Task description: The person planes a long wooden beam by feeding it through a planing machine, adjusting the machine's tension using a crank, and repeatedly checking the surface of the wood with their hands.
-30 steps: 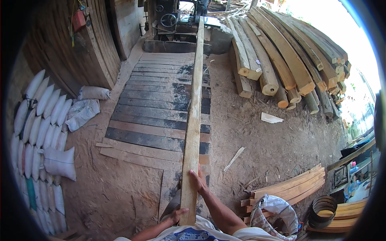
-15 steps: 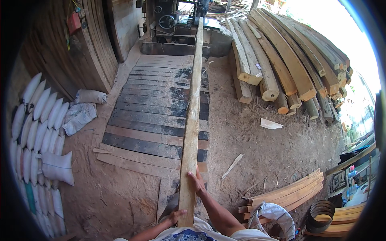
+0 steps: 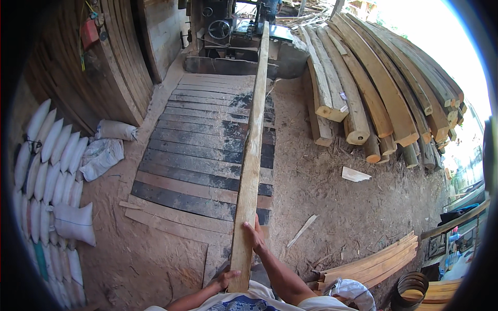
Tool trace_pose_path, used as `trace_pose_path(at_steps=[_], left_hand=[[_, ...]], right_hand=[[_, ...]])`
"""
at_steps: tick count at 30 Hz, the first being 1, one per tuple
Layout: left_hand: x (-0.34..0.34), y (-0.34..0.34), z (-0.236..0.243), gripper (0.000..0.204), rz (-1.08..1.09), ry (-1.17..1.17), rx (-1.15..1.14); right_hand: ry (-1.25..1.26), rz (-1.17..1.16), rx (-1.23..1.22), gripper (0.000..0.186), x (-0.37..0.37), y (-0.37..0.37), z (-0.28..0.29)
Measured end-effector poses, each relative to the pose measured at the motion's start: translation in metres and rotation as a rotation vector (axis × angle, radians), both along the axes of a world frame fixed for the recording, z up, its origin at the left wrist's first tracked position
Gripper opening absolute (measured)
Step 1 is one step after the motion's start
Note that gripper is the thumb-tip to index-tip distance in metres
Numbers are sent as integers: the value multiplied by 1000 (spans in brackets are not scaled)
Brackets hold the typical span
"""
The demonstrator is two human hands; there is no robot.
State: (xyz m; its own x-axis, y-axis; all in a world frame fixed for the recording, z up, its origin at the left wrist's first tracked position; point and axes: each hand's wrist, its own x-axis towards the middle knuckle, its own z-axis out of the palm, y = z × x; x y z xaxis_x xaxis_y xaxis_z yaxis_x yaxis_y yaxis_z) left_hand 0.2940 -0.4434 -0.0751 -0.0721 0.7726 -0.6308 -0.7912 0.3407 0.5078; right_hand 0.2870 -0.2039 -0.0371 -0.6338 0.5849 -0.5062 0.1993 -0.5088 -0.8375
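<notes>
A long timber beam (image 3: 249, 179) runs straight away from my body, its far end meeting a sawing machine (image 3: 233, 33) at the back. My left hand (image 3: 227, 280) grips the near end by its left side, thumb over the top face. Farther along, my right hand (image 3: 253, 236) is wrapped round the right side, with its thumb on top and the other fingers partly hidden beneath. The near end is close against my shirt.
Slatted boards (image 3: 192, 140) cover the floor under the beam. Stacked logs (image 3: 358, 93) lie at the right, sawn planks (image 3: 371, 262) at the near right. White sacks (image 3: 54, 155) are piled left. Past the machine, a person (image 3: 272, 6) is partly visible.
My view has tipped and shifted slightly, so the beam's far end and the logs appear farther right. Both hands keep the same hold on the beam.
</notes>
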Motion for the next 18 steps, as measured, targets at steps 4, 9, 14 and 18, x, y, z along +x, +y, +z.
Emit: trace_pose_path(at_steps=[4, 9, 14, 18], left_hand=[[-27, 29, -6, 61, -14, -47, -80], [-60, 65, -30, 61, 0, -44, -72], [-110, 125, -1, 63, -16, -65, -41], [-155, 179, 28, 64, 24, 18, -33]], right_hand=[[2, -10, 13, 92, -28, 29, -4], [-51, 13, 88, 92, -67, 71, 14], [-33, 34, 63, 83, -108, 125, 3], [46, 23, 25, 91, -155, 172, 13]])
